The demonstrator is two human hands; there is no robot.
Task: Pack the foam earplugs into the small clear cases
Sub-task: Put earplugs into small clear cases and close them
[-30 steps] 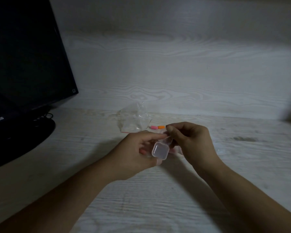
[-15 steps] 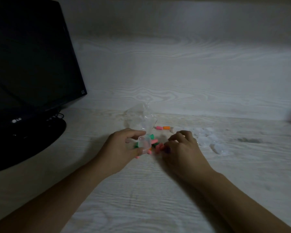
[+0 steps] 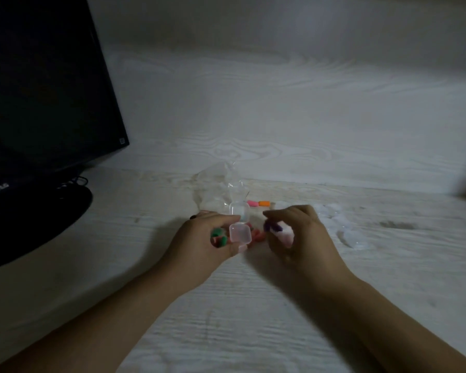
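Observation:
My left hand point(image 3: 202, 242) holds a small clear case point(image 3: 240, 232) with its lid hinged up point(image 3: 239, 210), just above the table. Green and pink foam earplugs point(image 3: 219, 237) show between its fingers, whether held or lying beneath I cannot tell. My right hand point(image 3: 297, 238) pinches a dark purple earplug point(image 3: 271, 226) right beside the case. More reddish earplugs point(image 3: 256, 235) lie on the table between the hands. A pink earplug point(image 3: 251, 203) and an orange one point(image 3: 264, 203) rest farther back.
A crumpled clear plastic bag point(image 3: 218, 189) lies behind the hands. Several more clear cases point(image 3: 342, 224) sit to the right. A black monitor point(image 3: 43, 84) on a round stand point(image 3: 38, 224) fills the left. The pale wood-grain table point(image 3: 253, 319) meets a matching back wall.
My left hand has lifted the case off the pile with its lid open. My right hand has picked a purple earplug from the table and raised it toward the case.

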